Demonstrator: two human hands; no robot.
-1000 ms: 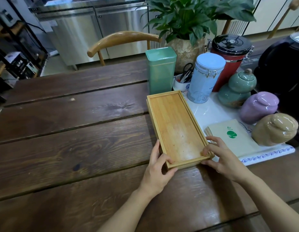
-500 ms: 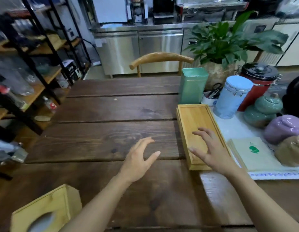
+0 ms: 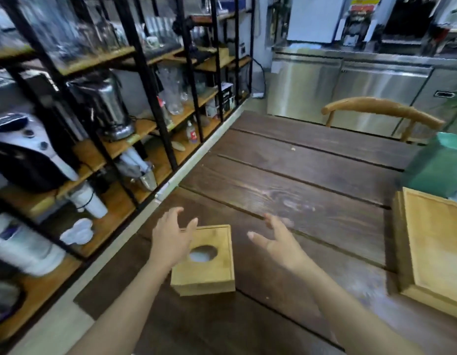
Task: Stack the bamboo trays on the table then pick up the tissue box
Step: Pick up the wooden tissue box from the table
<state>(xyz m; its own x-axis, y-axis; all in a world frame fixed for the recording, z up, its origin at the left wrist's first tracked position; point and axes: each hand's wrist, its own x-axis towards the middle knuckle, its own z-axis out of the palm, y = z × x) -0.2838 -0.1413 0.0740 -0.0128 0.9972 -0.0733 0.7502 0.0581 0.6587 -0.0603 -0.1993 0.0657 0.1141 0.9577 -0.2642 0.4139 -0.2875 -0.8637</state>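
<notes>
Tissue box (image 3: 205, 262) is sitting on the table (image 3: 286, 180) near its 7 o'clock corner. At the box's 9 o'clock the left hand (image 3: 169, 238) is hovering open, holding nothing. At 3 o'clock the right hand (image 3: 278, 242) is spreading empty too. Trays (image 3: 434, 242) are lying far at 3 o'clock. The box is looking stiff, light and smooth; gripping its two side walls seems best.

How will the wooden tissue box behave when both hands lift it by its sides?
The tissue box looks like rigid bamboo, so it probably will not flex. Its smooth flat sides may be slightly slippery. Squat and flat-based on the table, it seems unlikely to tip or roll.
</notes>
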